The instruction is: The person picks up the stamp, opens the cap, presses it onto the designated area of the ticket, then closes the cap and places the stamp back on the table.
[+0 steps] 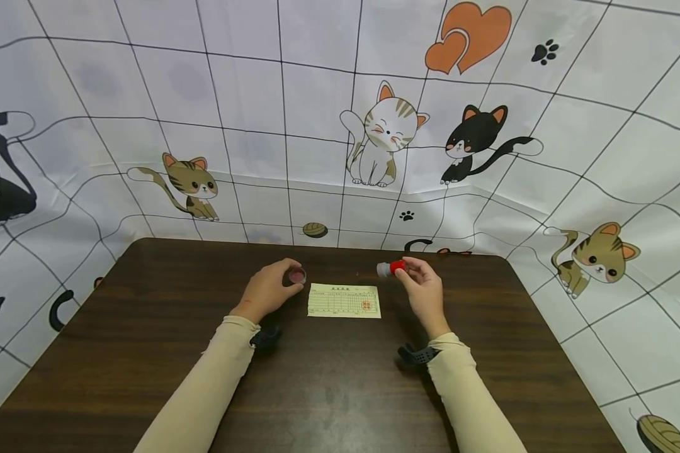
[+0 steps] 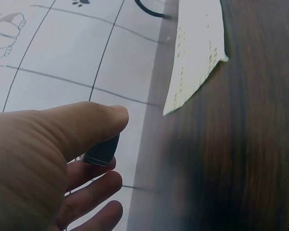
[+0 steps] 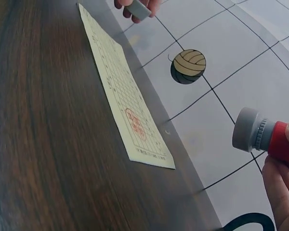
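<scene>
My left hand (image 1: 266,290) pinches a small round cap (image 1: 297,276) between thumb and fingers, its reddish inside facing the head camera. From the left wrist view the cap (image 2: 102,152) shows as a dark grey piece under the thumb. On the other side, my right hand (image 1: 427,294) grips a stamp (image 1: 396,267) by its red body, with the grey end (image 3: 246,129) pointing left toward the cap. Between the hands a pale yellow printed form (image 1: 340,301) lies on the table, bearing a red stamp mark (image 3: 136,126) near its right side.
A dark brown wooden table (image 1: 328,377) carries the form. Behind it hangs a white grid-patterned curtain (image 1: 249,151) with printed cats, hearts and paw prints, close along the table's far edge. Dark straps (image 1: 416,354) circle both wrists.
</scene>
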